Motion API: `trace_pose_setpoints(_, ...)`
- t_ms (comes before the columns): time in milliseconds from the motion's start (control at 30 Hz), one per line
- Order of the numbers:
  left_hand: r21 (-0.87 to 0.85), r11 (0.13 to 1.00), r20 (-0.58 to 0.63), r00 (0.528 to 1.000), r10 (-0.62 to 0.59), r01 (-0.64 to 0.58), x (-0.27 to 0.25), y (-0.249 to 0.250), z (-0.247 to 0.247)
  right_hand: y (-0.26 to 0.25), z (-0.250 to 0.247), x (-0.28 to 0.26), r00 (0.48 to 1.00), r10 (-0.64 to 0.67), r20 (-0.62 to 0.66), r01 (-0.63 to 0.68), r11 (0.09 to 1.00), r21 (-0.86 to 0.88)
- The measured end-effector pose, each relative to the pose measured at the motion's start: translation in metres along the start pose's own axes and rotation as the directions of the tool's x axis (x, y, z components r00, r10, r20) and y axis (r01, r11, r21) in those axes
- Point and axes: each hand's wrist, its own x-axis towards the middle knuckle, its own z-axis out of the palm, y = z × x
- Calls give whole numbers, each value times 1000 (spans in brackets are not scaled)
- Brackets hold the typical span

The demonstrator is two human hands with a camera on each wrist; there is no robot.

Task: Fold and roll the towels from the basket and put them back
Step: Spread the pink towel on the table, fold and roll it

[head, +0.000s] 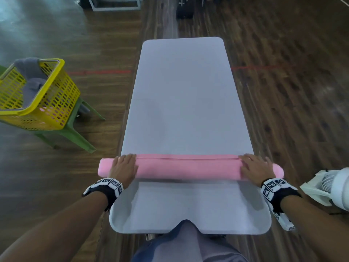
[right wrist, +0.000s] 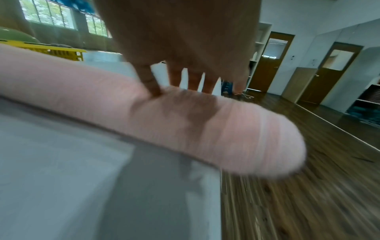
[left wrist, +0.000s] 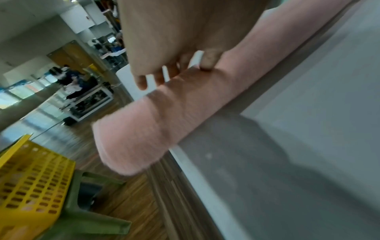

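A pink towel [head: 188, 167] lies rolled into a long tube across the white table [head: 181, 95], both ends jutting past the table's sides. My left hand [head: 123, 164] presses flat on the roll near its left end [left wrist: 144, 129], fingers straight. My right hand [head: 255, 165] presses flat near the right end [right wrist: 236, 133], fingers spread. A thin unrolled strip of towel shows along the roll's far side. The yellow basket [head: 56, 87] stands on a green stool to the left, with grey towels [head: 32, 78] in it.
The green stool [head: 75, 129] holds the basket beside the table's left edge. A white fan-like device [head: 330, 188] sits at the right near my right wrist. Wooden floor surrounds the table. Far off stand shelves, doors and people.
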Motion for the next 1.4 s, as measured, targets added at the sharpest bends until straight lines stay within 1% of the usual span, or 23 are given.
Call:
trace_pose_setpoints(33,-62,996,-24,998,-59,57,4,-1,-1,-1,-2,3,998,25,-60,-23,999,28)
trace_pose_setpoints(67,-96,990,11,995,-102,103,6,-2,-2,-1,-4,4,997,36,-63,-33,998,52)
trace_pose_setpoints(100,-101,988,71,991,-114,121,6,-3,-1,-1,-5,4,999,28,-28,-27,998,52)
trace_pose_setpoints(167,-28,995,144,986,-87,92,7,-5,2,2,1,4,999,8,45,-7,1000,-16)
trace_pose_setpoints(200,17,998,140,988,-66,64,7,-5,4,3,5,2,999,4,54,0,998,-67)
trace_pose_setpoints(233,44,998,114,992,-47,42,5,-5,4,3,8,1,999,7,44,-3,995,-98)
trace_pose_setpoints(300,64,998,62,998,-20,16,4,-4,5,1,11,-1,999,20,-27,-22,997,-77)
trace_pose_setpoints(367,60,998,72,997,-28,24,3,0,3,-3,8,-2,999,24,-39,-26,998,-56)
trace_pose_setpoints(433,18,999,127,991,-44,42,4,5,-2,-8,0,-2,998,38,48,-38,999,-15)
trace_pose_setpoints(533,-114,984,268,958,-104,139,8,19,-12,-23,-5,-5,968,64,243,-104,982,157)
trace_pose_setpoints(633,-218,944,386,910,-148,246,9,50,-19,-53,0,-15,956,57,287,-133,958,254)
trace_pose_setpoints(700,-358,873,478,868,-135,332,5,76,-19,-81,4,-25,958,49,282,-139,940,310)
trace_pose_setpoints(733,-443,809,520,846,-119,386,3,89,-17,-93,7,-29,957,48,286,-149,927,344)
trace_pose_setpoints(833,-645,541,601,795,-76,539,-9,126,-7,-121,23,-35,953,47,298,-176,889,423)
trace_pose_setpoints(900,-694,404,636,770,-44,596,-20,146,0,-134,35,-39,948,45,316,-197,863,466)
trace_pose_setpoints(933,-701,372,643,765,-39,608,-25,154,3,-138,38,-40,945,47,324,-210,846,490)
trace_pose_setpoints(1000,-718,342,628,776,-54,606,-31,163,7,-143,40,-42,947,62,316,-232,812,536)
trace_pose_setpoints(1100,-741,336,597,800,-68,581,-39,168,10,-149,42,-44,970,111,216,-208,838,505)
trace_pose_setpoints(1167,-752,435,538,842,-30,496,-45,175,11,-161,38,-43,970,144,196,-222,856,467)
trace_pose_setpoints(1233,-760,534,489,867,95,370,-53,186,12,-177,35,-41,968,147,206,-219,894,391)
trace_pose_setpoints(1267,-769,554,479,862,168,320,-59,191,14,-183,36,-39,968,146,207,-209,922,327)
trace_pose_setpoints(1333,-791,542,482,835,266,284,-71,190,24,-192,37,-32,973,145,180,-181,963,200)
trace_pose_setpoints(1400,-787,516,521,813,259,340,-87,174,33,-198,35,-23,979,147,142,-167,975,145)
